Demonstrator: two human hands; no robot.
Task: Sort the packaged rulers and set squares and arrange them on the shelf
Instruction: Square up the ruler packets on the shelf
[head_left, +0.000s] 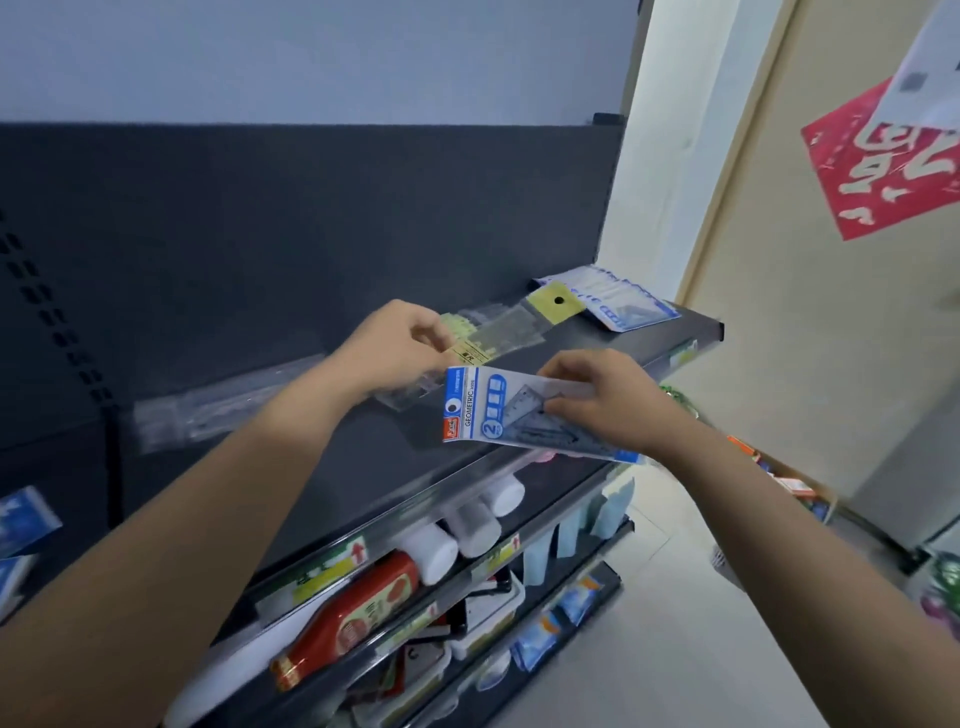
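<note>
A set-square pack (498, 410), blue and white and marked GEOMETRIC, is held tilted just above the front edge of the shelf (337, 467). It is gripped at its right end by the right hand (610, 402), whose fingers (563, 371) are curled over its top edge and closed on it. Farther in over the shelf, a clear ruler pack (485, 340) with a yellow label is pinched at its near end by the left hand (395, 343). The fingers (428, 332) there are drawn tightly together, though blurred. Part of the ruler pack is hidden behind the set-square pack's header.

A long clear pack (218, 405) is laid on the shelf, left of the left forearm. Toward the shelf's far right end a yellow tag (558, 301) with a punched hole is seen against a pile of blue packs (623, 304). Whether it belongs to the ruler pack cannot be told.

Under the shelf, white bottles (470, 525) and a red bottle (358, 613) are laid on their sides on a lower tier. A red poster (883, 171) is fixed to the door beyond the shelf's right end.
</note>
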